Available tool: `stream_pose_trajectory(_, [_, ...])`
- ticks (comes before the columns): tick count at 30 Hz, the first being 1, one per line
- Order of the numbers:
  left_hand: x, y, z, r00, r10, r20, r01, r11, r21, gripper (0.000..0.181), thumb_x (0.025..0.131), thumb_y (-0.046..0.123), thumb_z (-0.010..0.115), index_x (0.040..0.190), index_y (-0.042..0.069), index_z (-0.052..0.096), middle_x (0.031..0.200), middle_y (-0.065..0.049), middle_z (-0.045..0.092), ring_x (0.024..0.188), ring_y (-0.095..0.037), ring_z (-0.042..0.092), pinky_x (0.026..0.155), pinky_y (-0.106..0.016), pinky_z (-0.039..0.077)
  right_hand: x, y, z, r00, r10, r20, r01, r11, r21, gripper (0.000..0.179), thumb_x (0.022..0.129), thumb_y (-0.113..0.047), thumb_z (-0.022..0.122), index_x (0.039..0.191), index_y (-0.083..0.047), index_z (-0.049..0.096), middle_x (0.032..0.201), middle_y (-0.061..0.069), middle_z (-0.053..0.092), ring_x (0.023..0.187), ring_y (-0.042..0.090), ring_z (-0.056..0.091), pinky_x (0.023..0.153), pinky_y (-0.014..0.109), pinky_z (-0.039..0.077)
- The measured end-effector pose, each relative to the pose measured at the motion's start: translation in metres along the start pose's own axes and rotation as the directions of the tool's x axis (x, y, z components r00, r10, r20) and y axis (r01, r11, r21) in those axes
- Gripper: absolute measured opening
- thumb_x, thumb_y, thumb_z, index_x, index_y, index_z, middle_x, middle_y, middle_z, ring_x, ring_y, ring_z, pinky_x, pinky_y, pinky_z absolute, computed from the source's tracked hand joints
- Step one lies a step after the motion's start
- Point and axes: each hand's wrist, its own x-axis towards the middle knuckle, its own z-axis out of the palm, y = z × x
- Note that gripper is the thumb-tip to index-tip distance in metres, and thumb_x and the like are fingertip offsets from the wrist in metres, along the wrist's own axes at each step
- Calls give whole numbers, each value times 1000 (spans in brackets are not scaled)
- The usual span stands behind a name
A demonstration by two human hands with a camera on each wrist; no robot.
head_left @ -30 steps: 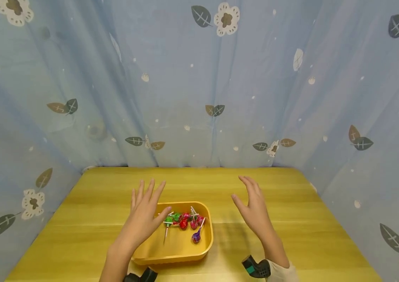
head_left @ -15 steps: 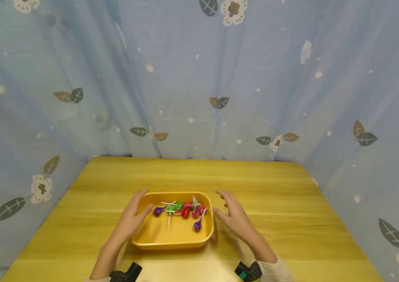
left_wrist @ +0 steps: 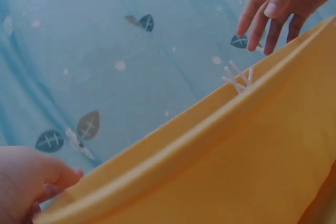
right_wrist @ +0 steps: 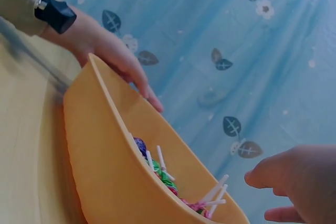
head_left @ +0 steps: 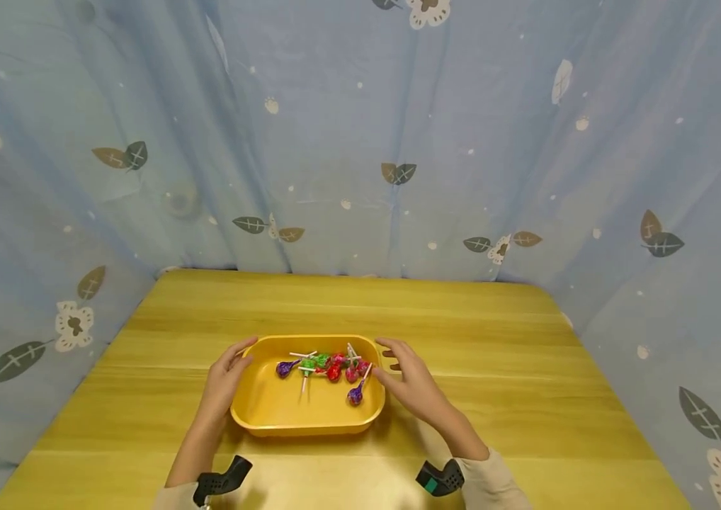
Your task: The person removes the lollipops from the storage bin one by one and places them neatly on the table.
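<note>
On the table sits a yellow plastic tray [head_left: 303, 429] with rounded corners. Wrapped lollipops lie inside: a purple one [head_left: 284, 369] at the left, another purple lollipop [head_left: 355, 395] at the right, and a cluster of green, red and pink lollipops [head_left: 333, 371] towards the back. My left hand [head_left: 221, 382] is at the tray's left end, fingers extended and fingertips right at the rim. At the right end, my right hand [head_left: 416, 386] has its fingers spread and loosely bent, its thumb overlapping the rim in the head view. In the left wrist view, the right hand [left_wrist: 286, 6] hovers beside the rim, holding nothing.
A yellow wood-grain table [head_left: 462, 326] carries the tray. Behind it and at both sides hangs a blue curtain [head_left: 335, 142] printed with leaves and flowers. Dark cameras are strapped to the left wrist [head_left: 223, 479] and the right wrist [head_left: 440, 478].
Both hands have come down and inward from above the table to the tray's two ends. The purple lollipop at the left, hidden by the left hand before, now shows. The head view has tilted downward.
</note>
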Motion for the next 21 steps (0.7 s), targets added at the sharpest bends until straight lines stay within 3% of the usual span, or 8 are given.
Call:
stream_pose_trajectory(3, [0,-6,-1,999,-47,0,47,995,-86,41,105,19,41,145,13,44,150,-9,36,130,-26,41,105,-42,36,2,-2,3,1000,1,9,-1,1000,1,50,93,-15,65,140,-5,48,135,12,50,117,34,53,92,48,48])
stream_pose_trajectory(8, [-1,-14,1,998,-60,21,63,973,-222,42,105,24,39,146,17,43,152,1,31,132,-21,38,106,-37,35,6,-7,3,1000,10,-17,-10,1000,-11,48,92,-9,66,136,-3,51,131,14,53,112,32,56,89,48,50])
stream_pose_trajectory(15, [-3,-22,1,995,-5,104,53,885,-462,46,106,17,24,151,14,34,155,-3,26,134,-22,35,104,-28,38,11,-10,6,998,-8,-65,7,1000,-18,39,93,-7,63,131,-4,56,126,14,56,111,33,57,90,49,49])
stream_pose_trajectory(21, [-3,-26,0,994,41,98,12,872,-489,46,106,17,28,151,9,33,156,-5,26,134,-21,37,105,-29,37,19,-21,11,997,-13,-80,13,1000,5,39,91,-7,67,128,-6,59,125,10,57,110,29,58,89,43,50])
